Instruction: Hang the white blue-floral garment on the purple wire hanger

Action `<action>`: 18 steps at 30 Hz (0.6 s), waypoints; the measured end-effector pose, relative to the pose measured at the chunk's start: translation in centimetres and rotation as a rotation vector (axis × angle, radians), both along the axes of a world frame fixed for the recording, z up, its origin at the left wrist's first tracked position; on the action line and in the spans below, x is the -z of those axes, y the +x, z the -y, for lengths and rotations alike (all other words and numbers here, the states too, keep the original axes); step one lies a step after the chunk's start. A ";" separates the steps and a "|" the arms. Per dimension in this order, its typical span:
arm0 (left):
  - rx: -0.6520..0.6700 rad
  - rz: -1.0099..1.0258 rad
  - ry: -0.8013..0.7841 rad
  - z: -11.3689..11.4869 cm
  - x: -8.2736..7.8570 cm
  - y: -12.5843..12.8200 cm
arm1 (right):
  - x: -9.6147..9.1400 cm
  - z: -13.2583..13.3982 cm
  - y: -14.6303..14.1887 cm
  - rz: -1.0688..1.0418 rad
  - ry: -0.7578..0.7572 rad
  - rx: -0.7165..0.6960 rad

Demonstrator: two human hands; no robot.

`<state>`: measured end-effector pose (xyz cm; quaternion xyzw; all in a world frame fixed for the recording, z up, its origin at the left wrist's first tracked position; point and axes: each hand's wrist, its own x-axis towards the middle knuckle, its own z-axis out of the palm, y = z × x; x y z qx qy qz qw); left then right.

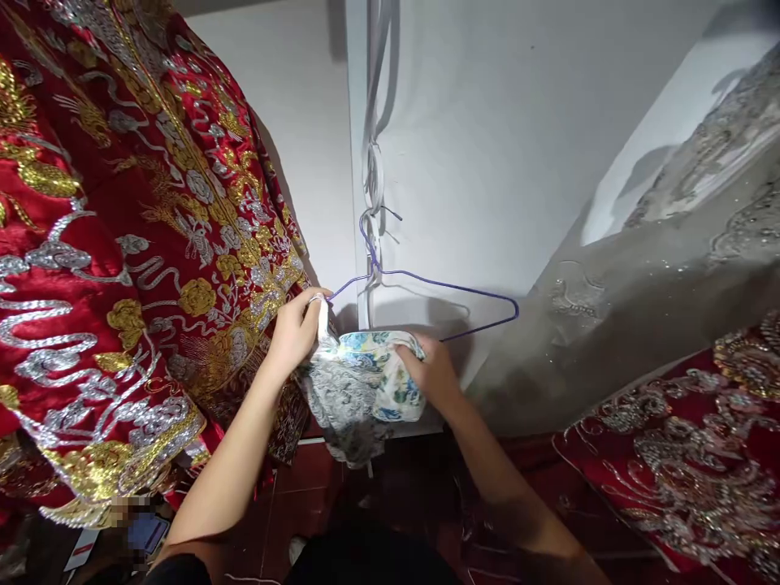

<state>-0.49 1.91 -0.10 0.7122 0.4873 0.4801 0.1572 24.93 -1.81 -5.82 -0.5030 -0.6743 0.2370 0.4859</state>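
A purple wire hanger (426, 284) hangs from a white cord (373, 175) against the white wall. A small floral garment (366, 382), blue, green and grey on white, is draped over the hanger's lower bar. My left hand (296, 329) pinches the garment's white strap at the hanger's left end. My right hand (434, 372) is closed on the garment's right side, just under the bar. Most of the bar is hidden by the cloth.
A red robe (122, 244) with heavy gold and silver embroidery hangs at the left. A grey sequined gown (658, 276) hangs at the right, above another red embroidered garment (682, 455). Dark red floor tiles (305, 504) lie below.
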 end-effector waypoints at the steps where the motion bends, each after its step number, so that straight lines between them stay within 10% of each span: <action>1: 0.061 0.025 -0.007 -0.6 -0.2 0.1 | -0.1 0.3 -0.2 -0.020 -0.002 0.000; 10: 0.376 0.380 -0.426 -2.2 -1.4 -3.6 | -3.4 -0.6 8.5 -0.150 0.173 0.237; 18: 0.250 0.354 -0.492 -1.4 -2.2 -3.2 | -7.5 -3.3 14.8 0.290 -0.076 -0.054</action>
